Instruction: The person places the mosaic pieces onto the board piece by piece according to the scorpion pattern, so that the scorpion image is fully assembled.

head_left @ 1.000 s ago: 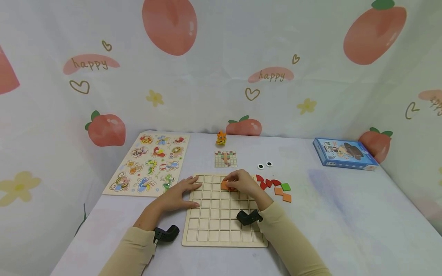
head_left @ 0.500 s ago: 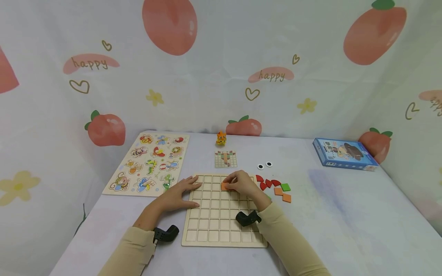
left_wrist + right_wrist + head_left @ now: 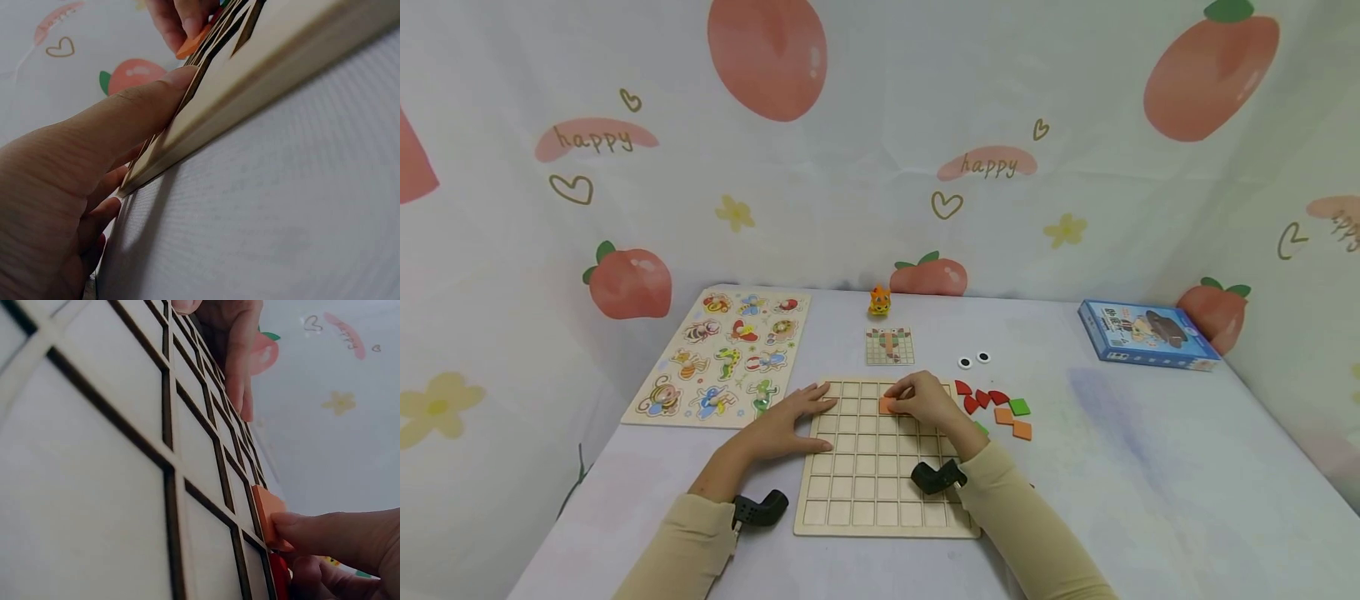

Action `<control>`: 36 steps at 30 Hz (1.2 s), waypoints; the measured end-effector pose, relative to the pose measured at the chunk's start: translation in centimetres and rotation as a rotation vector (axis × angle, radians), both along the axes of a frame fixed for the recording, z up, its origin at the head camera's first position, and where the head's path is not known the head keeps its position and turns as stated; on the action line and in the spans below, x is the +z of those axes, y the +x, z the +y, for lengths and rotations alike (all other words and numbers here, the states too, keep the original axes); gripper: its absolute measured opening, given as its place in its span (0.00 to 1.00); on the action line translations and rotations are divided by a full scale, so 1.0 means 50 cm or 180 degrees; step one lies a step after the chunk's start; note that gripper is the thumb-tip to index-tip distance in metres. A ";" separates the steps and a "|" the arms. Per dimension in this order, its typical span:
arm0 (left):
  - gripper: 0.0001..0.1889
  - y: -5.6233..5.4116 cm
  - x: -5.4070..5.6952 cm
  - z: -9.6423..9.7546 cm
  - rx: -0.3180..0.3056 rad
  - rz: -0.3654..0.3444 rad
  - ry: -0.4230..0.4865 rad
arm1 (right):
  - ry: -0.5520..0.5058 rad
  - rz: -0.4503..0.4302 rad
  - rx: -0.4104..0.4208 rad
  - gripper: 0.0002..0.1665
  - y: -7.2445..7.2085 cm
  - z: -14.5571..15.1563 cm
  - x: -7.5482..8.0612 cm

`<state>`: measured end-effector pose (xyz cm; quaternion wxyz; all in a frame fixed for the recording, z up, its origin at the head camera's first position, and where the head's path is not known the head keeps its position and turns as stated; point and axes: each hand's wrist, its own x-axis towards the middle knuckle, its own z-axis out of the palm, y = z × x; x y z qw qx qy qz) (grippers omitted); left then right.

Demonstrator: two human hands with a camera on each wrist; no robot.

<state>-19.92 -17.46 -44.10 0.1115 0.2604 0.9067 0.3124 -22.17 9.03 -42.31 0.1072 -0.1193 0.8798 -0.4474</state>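
Observation:
The right hand (image 3: 928, 404) pinches an orange square tile (image 3: 886, 406) over the upper middle of a wooden grid board (image 3: 853, 487). In the right wrist view the thumb presses on the orange tile, which touches the grid ribs; whether it lies flat in a cell cannot be told. A red piece (image 3: 279, 575) shows just beside it, partly hidden by the fingers. Along the board's left edge rests the left hand (image 3: 782, 427), its fingers and thumb extended onto the rim and grid. A small pattern card (image 3: 890, 346) lies behind the board.
Right of the board are several red wedge pieces (image 3: 983, 397), orange tiles (image 3: 1022, 430) and green tiles (image 3: 1019, 407). Two eye discs (image 3: 983, 357) lie farther back. An insect picture board (image 3: 722, 354), a small orange figurine (image 3: 880, 301) and a blue box (image 3: 1150, 335) stand around.
The right hand has shifted very slightly and keeps its pinch on the orange tile. Its fingers now cover the red piece in the head view. The left hand stays in place.

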 end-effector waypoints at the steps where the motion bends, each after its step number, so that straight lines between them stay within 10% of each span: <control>1: 0.40 0.000 0.000 0.000 -0.0010 0.0007 0.0003 | 0.0012 0.0002 0.0010 0.08 0.000 0.000 0.000; 36: 0.40 -0.001 -0.003 -0.003 0.0031 -0.0003 -0.0005 | -0.0260 -0.0048 -0.0436 0.20 0.000 0.185 0.023</control>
